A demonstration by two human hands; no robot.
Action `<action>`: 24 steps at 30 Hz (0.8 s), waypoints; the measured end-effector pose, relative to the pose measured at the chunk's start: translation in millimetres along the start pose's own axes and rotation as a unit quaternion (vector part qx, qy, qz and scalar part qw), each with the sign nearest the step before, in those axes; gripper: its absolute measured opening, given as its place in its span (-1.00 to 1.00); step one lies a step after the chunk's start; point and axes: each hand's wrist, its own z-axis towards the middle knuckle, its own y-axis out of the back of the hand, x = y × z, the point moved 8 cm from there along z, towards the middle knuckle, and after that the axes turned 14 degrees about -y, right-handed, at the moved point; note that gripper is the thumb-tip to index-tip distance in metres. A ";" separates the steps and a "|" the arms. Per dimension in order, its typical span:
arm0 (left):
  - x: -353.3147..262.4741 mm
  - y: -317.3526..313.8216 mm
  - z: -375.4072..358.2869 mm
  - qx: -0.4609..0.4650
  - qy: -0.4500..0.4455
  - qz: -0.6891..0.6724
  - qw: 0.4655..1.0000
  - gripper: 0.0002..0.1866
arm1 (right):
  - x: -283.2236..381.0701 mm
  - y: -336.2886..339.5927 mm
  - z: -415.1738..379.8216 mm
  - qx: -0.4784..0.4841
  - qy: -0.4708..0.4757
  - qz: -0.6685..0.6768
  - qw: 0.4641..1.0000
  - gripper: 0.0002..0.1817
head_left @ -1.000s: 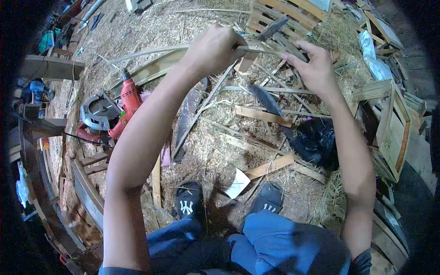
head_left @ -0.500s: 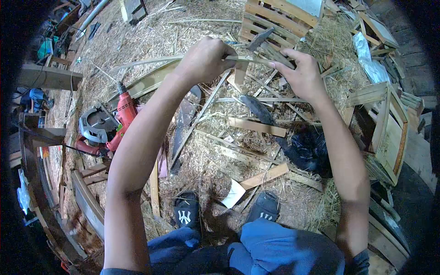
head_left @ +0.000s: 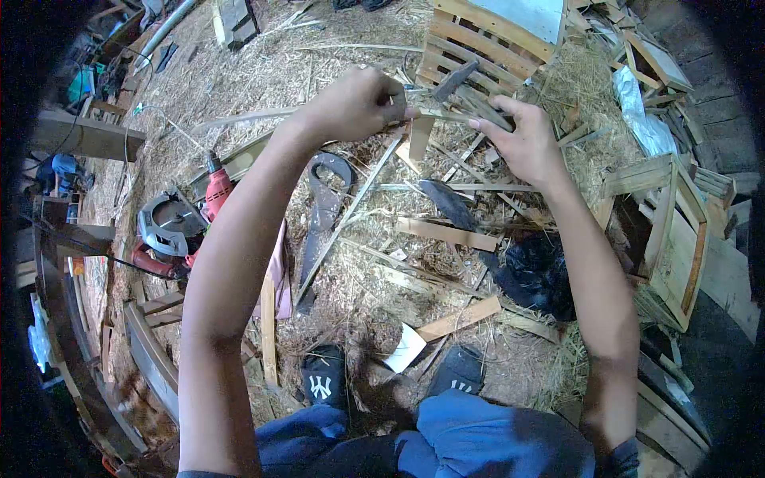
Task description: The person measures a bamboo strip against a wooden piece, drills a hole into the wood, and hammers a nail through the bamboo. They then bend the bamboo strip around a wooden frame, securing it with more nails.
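My left hand (head_left: 362, 103) is closed on a long thin wooden strip (head_left: 251, 118), which passes through its fingers and runs toward my right hand. My right hand (head_left: 526, 139) grips the handle of a hammer (head_left: 482, 103), its head pointing up and to the left. The right thumb tip is right at the strip's right end. Below the strip, between both hands, a short piece of wood (head_left: 421, 137) is seen. A handsaw (head_left: 319, 215) lies on the shavings below my left hand.
On the left lie a red drill (head_left: 217, 191) and a circular saw (head_left: 169, 227). A slatted wooden piece (head_left: 478, 48) is at the back. A wooden frame box (head_left: 673, 231) stands right, near a black plastic bag (head_left: 538, 271). Wood scraps cover the floor around my slippers (head_left: 323, 378).
The view has shifted slightly, and more of the handsaw's handle shows. My left hand has moved slightly right along the strip, its fingers bent differently. The right hand keeps the hammer.
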 end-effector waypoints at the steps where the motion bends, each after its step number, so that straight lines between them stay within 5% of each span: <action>1: -0.8 2.4 -1.3 0.012 0.021 -0.009 1.000 -0.67 | 0.0 0.1 0.5 -0.015 0.021 -0.025 0.999 -0.57; 6: 7.5 -1.2 -2.8 0.057 0.059 -0.041 0.996 -0.63 | 8.1 0.4 -3.7 -0.038 0.082 -0.032 0.995 -0.68; 9: 14.8 -8.1 -5.1 0.029 0.062 -0.113 0.991 -0.62 | 6.8 4.7 -2.8 -0.014 0.010 -0.031 0.999 -0.57; 14: 20.0 -8.9 -7.3 0.036 0.108 -0.084 0.990 -0.65 | 12.3 9.6 -2.5 -0.067 0.080 -0.069 0.992 -0.55; 24: 19.1 -12.2 -6.3 0.049 0.071 -0.088 0.992 -0.63 | 6.6 8.4 1.3 -0.075 0.094 -0.076 0.990 -0.59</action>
